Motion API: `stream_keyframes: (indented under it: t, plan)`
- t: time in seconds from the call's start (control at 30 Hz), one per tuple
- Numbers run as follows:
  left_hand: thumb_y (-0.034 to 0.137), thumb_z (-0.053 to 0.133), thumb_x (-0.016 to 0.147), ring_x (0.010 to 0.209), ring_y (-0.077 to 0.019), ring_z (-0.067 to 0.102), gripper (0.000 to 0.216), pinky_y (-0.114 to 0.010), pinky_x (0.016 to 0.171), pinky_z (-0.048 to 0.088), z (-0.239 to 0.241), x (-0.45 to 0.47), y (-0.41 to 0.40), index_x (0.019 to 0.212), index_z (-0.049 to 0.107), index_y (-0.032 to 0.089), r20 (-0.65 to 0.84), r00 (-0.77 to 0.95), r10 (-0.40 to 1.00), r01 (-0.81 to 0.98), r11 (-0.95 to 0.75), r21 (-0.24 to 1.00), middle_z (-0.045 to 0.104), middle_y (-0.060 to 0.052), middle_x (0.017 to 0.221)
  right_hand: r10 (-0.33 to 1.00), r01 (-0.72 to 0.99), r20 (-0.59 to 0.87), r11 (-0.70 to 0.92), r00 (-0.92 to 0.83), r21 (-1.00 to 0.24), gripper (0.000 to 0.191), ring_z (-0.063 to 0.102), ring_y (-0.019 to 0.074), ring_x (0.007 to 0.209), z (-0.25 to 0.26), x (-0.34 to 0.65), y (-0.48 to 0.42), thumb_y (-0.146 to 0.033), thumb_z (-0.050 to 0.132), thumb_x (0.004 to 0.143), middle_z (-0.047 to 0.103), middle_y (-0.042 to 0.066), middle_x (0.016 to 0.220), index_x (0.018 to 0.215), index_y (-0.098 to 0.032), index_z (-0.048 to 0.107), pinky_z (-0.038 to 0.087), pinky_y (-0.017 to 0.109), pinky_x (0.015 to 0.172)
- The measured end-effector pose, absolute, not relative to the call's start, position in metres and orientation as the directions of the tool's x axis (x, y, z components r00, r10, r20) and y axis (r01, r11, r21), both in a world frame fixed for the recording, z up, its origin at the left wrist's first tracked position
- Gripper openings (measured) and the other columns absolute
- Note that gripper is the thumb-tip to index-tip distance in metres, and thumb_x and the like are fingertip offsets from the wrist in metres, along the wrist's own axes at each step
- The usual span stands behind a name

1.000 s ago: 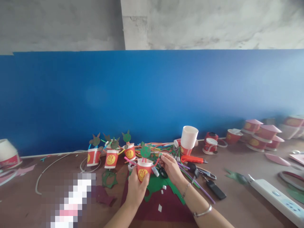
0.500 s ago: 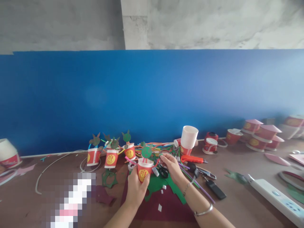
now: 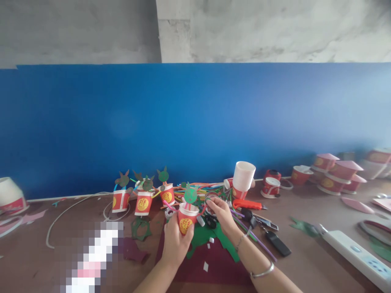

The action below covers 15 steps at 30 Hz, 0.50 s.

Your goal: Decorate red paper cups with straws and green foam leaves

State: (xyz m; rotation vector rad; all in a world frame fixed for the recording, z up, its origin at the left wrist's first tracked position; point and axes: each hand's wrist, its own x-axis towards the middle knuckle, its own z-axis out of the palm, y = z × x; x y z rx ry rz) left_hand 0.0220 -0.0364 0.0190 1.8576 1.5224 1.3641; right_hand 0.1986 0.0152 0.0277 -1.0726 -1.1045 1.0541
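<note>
My left hand [image 3: 177, 240] is wrapped round a red and white paper cup [image 3: 187, 217] with a gold emblem. From the cup rises a green paper animal head [image 3: 190, 194] on straws. A pink straw [image 3: 168, 204] sticks out at its left, and a reddish straw [image 3: 202, 210] bends out at its right toward my right hand [image 3: 218, 209]. The fingers of that hand are pinched at the straw's far end; what exactly lies between them is too small to make out. Behind stand similar decorated cups [image 3: 143, 203] with paper heads and straw arms.
Loose straws [image 3: 198, 188] lie behind the hands. To the right are a stack of cups [image 3: 243, 177], an orange utility knife [image 3: 248, 204], black keys [image 3: 277, 243] and a white power strip [image 3: 357, 256]. Green paper scraps [image 3: 203, 238] lie on a maroon sheet [image 3: 220, 268].
The held cup and its green head have shifted and tilted slightly to the right. My right hand stays pinched in nearly the same place.
</note>
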Motion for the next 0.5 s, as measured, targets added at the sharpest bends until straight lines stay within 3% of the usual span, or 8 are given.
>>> stream_keyframes:
  t: [0.5]
  plan:
    - [0.038,0.055,0.075,0.075,-0.0248,0.067,0.038,-0.033,0.067,0.052,0.0178,0.0213,-0.0358,0.105,0.059,0.014,0.433,-0.052,0.900,0.493,-0.354,0.795,0.070,-0.011,0.088,0.982,-0.083,0.147,0.157,0.120,-0.984,0.040,0.039,0.0096,0.049,0.0237,0.1985,0.0181,-0.053,0.067,0.068,0.048,-0.004,0.051,0.059,-0.017,0.055,0.029,0.023,0.049]
